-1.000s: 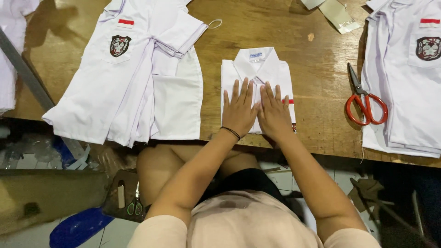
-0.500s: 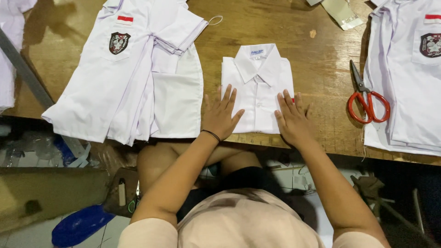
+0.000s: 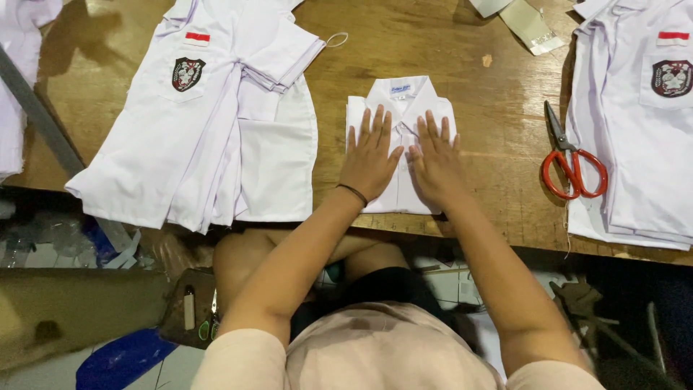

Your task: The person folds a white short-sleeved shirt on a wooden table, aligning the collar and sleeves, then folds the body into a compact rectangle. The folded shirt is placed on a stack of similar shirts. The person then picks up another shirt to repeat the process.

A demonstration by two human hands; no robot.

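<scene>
Two hands lie flat, palms down and fingers spread, side by side on the folded white shirt. Left hand covers the shirt's left half, right hand the right half; thumbs nearly meet over the placket. Neither hand pinches anything.

Shirt position: under both palms, collar pointing away from the person, lower edge close to the near edge of the wooden table.

Nearby: red-handled scissors to the right of the right hand, well apart. Stack of white shirts with badges left of the left hand; another white stack beyond the scissors.

Risks, as judged:
- Uneven pressure between palms could skew the fold or set a crease off-centre.
- Pulling the hands toward the body could drag the shirt over the table edge, since its lower edge sits so near it.
- A wide rightward sweep could catch the scissors.
</scene>
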